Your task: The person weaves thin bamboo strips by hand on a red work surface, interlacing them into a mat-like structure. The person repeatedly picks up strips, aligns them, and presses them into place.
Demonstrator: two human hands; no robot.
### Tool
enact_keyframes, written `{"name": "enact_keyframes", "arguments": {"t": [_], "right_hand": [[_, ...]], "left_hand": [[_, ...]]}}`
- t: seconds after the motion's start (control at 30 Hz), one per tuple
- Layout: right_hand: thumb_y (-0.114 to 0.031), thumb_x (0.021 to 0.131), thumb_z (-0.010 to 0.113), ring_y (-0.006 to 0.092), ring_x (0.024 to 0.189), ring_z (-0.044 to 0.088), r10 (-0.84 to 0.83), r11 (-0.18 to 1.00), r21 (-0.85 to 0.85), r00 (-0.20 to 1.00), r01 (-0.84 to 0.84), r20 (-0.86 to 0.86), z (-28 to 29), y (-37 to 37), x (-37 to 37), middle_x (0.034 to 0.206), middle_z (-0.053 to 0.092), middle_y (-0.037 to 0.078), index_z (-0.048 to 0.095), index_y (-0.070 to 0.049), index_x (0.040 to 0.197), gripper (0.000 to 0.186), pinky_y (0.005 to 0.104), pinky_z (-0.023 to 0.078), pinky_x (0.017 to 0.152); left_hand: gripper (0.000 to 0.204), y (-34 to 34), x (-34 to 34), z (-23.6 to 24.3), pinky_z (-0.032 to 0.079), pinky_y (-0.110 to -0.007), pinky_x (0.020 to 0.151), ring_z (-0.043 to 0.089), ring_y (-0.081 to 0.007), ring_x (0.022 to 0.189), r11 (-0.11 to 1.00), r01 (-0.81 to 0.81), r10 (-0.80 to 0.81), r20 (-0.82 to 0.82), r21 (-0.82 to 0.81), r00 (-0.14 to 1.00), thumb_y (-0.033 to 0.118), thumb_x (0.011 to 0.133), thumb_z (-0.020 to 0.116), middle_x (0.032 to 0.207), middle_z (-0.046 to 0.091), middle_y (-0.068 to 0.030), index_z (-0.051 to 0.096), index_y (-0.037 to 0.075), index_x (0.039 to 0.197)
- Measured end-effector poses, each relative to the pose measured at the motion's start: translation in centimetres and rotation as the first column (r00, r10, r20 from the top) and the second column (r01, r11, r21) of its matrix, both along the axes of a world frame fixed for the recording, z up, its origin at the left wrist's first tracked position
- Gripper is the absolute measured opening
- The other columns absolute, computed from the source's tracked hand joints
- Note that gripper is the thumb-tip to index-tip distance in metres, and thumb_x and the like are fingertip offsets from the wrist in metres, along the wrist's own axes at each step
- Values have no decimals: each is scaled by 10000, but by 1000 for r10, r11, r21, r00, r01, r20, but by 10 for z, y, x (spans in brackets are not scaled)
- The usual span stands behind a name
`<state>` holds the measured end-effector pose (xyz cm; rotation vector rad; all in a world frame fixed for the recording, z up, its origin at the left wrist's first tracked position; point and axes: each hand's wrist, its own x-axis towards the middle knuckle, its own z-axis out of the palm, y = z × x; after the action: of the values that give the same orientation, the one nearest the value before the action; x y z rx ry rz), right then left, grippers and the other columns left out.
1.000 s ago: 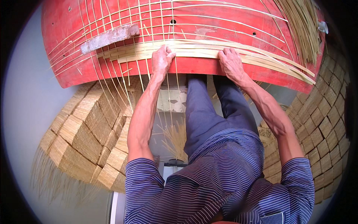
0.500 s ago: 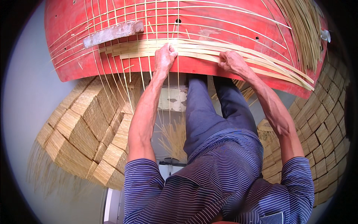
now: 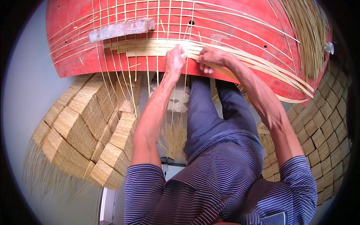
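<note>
While a band of flat pale strips [image 3: 150,48] is being worked along the near edge of a red curved board [image 3: 69,67], its left part is already being crossed by thin upright strands [image 3: 147,69] and so appears woven. To the right of the hands, loose flat lengths [image 3: 270,69] are being left fanned out, with no upright being seen across them; that stretch is apparently being left undone so far. Farther up, an open lattice [image 3: 158,15] is being left widely spaced, and a stone block [image 3: 122,30] is being rested across part of it. The band is being touched by the left hand [image 3: 175,59], whose fingers are being held curled; whether a strip is being gripped cannot be told. By the right hand [image 3: 213,58], just beside it, a single strip [image 3: 227,74] is apparently being handled with bent fingers, though any pinch is being hidden. Below the board's edge, the strands' lower ends are being left hanging, unfilled.
</note>
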<state>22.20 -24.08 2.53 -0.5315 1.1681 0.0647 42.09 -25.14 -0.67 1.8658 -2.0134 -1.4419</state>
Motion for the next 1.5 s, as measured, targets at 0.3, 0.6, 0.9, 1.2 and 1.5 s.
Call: {"name": "enact_keyframes", "arguments": {"t": [0.3, 0.6, 0.9, 1.2, 1.5], "right_hand": [[-22, 866, 550, 135, 588, 668, -22, 999, 28, 1000, 22, 21, -25, -10, 41, 804, 728, 117, 686, 52, 931, 168, 271, 533, 472], [-33, 865, 567, 139, 541, 654, -101, 994, 41, 994, 103, -52, -23, -12, 55, 744, 718, 126, 701, 63, 855, 165, 261, 513, 440], [-65, 843, 636, 163, 520, 658, -158, 985, 61, 985, 162, -71, -14, -27, 64, 719, 713, 140, 686, 68, 846, 142, 256, 518, 439], [-190, 939, 577, 121, 561, 625, 64, 991, -116, 997, -59, 40, -1, 53, -60, 692, 663, 55, 631, -22, 796, 227, 286, 502, 475], [-270, 946, 594, 156, 525, 615, -24, 960, -278, 992, -12, -125, 11, 85, -98, 611, 627, 82, 632, 9, 784, 324, 339, 504, 517]], "left_hand": [[219, 3, 14, -5, 495, -438, 642, 654, -343, 694, 999, -18, 16, -38, -47, 999, 115, 796, 765, 717, 645, -174, 593, 8, 879], [159, 3, 13, -8, 504, -447, 642, 667, -360, 723, 1000, -12, 11, -75, -3, 997, 99, 833, 689, 748, 647, -197, 586, 3, 909], [33, -6, 7, 7, 511, -388, 582, 655, -254, 603, 996, 38, -35, -42, 83, 999, 49, 857, 583, 650, 644, -142, 580, 17, 854], [227, -6, 21, -6, 505, -332, 604, 589, -149, 620, 983, 125, -124, -11, 133, 992, 146, 794, 759, 664, 602, -63, 580, 32, 874], [234, -8, 7, -2, 521, -307, 643, 609, -131, 652, 977, 185, -193, 71, 101, 979, 161, 785, 761, 714, 637, -60, 611, 31, 910]]}}
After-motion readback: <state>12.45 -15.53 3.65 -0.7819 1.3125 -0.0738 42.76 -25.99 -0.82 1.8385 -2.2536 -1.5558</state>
